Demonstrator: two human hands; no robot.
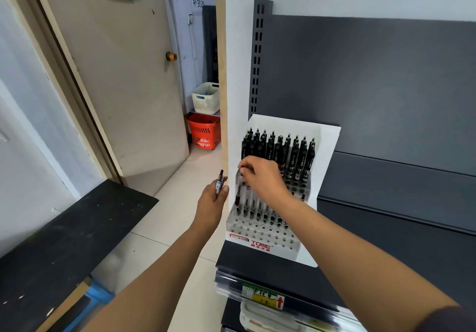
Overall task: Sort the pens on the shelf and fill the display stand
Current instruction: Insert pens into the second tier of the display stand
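Pens judged light, stiff, slick plastic; best taken near the top end. Right hand [260,177]: fingers [248,166] pinch the top of a clear pen [238,195], upright at the left column of the display stand [327,151], which sits at the left end of the shelf [244,262]; whether the pen is seated is unclear. Left hand [211,202] grips a spare pen [219,183] just beside the stand. Packed black pens [280,151] behind the right hand crowd the approach.

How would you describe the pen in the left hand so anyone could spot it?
Find the white display stand on the dark shelf. Left of it, the left hand grips a clear pen with a blue label, upright. It alone is outside the stand; the black pens and the second pen, pinched by the right hand, stand in it.
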